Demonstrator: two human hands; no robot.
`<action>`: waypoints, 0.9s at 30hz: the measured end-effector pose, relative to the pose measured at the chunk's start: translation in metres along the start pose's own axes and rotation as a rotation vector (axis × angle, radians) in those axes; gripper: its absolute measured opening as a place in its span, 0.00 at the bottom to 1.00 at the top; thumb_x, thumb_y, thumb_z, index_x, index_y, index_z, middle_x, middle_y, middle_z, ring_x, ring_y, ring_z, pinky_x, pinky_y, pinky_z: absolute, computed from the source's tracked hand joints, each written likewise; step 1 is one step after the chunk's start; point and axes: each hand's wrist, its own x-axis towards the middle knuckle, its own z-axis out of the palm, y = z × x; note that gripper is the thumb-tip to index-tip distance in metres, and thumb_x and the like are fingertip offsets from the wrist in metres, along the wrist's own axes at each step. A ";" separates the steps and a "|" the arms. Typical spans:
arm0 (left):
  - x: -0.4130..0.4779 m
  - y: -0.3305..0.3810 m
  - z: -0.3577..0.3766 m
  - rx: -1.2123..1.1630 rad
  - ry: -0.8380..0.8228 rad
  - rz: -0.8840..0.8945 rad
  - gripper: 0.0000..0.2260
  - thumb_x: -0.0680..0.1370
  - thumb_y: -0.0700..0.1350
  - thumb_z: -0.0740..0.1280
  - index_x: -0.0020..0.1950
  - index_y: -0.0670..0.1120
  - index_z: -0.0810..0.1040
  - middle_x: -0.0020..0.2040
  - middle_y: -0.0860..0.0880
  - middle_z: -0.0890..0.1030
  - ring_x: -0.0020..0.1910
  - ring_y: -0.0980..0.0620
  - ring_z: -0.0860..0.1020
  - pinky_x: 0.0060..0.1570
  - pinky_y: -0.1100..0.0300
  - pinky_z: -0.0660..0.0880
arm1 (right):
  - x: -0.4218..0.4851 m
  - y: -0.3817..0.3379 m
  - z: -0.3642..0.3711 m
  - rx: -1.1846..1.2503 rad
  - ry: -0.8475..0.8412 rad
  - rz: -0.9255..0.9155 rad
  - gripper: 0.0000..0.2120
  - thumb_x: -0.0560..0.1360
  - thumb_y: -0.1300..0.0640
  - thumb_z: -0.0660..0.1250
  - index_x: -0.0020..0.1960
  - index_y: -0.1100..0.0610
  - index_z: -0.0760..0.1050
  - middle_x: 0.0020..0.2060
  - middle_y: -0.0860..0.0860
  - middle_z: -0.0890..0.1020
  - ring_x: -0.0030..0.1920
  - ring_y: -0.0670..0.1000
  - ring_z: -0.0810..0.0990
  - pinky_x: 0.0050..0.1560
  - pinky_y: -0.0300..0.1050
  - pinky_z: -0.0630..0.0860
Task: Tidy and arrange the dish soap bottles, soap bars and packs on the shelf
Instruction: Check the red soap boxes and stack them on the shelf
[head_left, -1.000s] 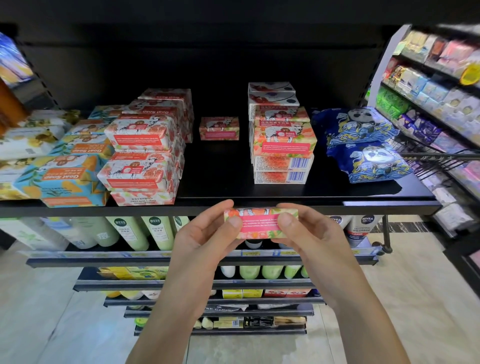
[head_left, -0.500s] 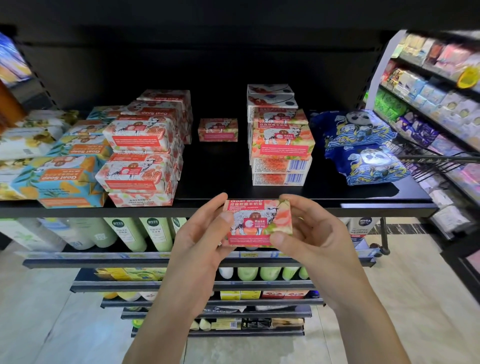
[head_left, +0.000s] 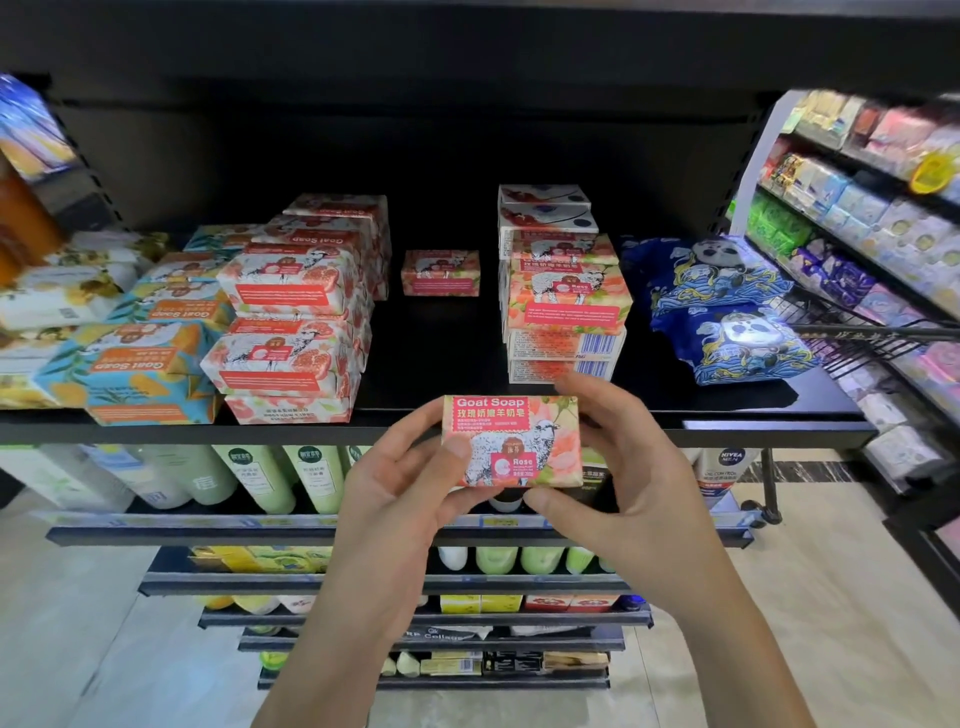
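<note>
Head view: two hands hold one pink Goat Soap bar (head_left: 511, 441) in the air just in front of the black shelf (head_left: 457, 358), level with its front edge. The bar's printed face is turned towards the camera and its label reads upright. The left hand (head_left: 405, 499) pinches the bar's left end, with the thumb on the face and the fingers behind. The right hand (head_left: 623, 483) holds the right end, with the thumb under the lower edge and the fingers over the top corner. Each grip is clamped on the bar.

On the shelf behind, a pink stack (head_left: 291, 332) stands to the left, with teal boxes (head_left: 135, 364) beside it. A lone pink box (head_left: 440, 273) sits near the back of the bare middle stretch. A mixed stack (head_left: 566, 301) rises on the right of the gap, and blue panda packs (head_left: 727, 306) lie beyond it. Green bottles (head_left: 260, 478) line the shelf below.
</note>
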 end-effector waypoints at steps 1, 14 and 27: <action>0.000 0.000 0.000 0.007 0.005 0.012 0.23 0.76 0.43 0.69 0.71 0.44 0.75 0.58 0.43 0.86 0.58 0.44 0.84 0.56 0.50 0.82 | 0.002 -0.002 -0.001 -0.097 0.008 -0.026 0.40 0.69 0.57 0.81 0.76 0.47 0.67 0.70 0.45 0.75 0.70 0.52 0.75 0.67 0.54 0.76; 0.017 0.022 0.006 0.040 -0.046 0.111 0.23 0.78 0.49 0.73 0.72 0.49 0.74 0.59 0.44 0.86 0.60 0.46 0.83 0.58 0.51 0.82 | 0.032 -0.021 -0.012 -0.573 0.062 -0.318 0.32 0.70 0.43 0.75 0.72 0.51 0.74 0.66 0.45 0.74 0.69 0.45 0.73 0.68 0.36 0.70; 0.063 0.004 -0.014 1.200 -0.122 0.247 0.39 0.72 0.67 0.71 0.80 0.60 0.62 0.79 0.62 0.61 0.81 0.57 0.57 0.78 0.61 0.51 | 0.118 -0.064 -0.050 -0.592 0.228 -0.214 0.35 0.69 0.52 0.81 0.72 0.55 0.74 0.62 0.45 0.73 0.61 0.47 0.78 0.67 0.41 0.73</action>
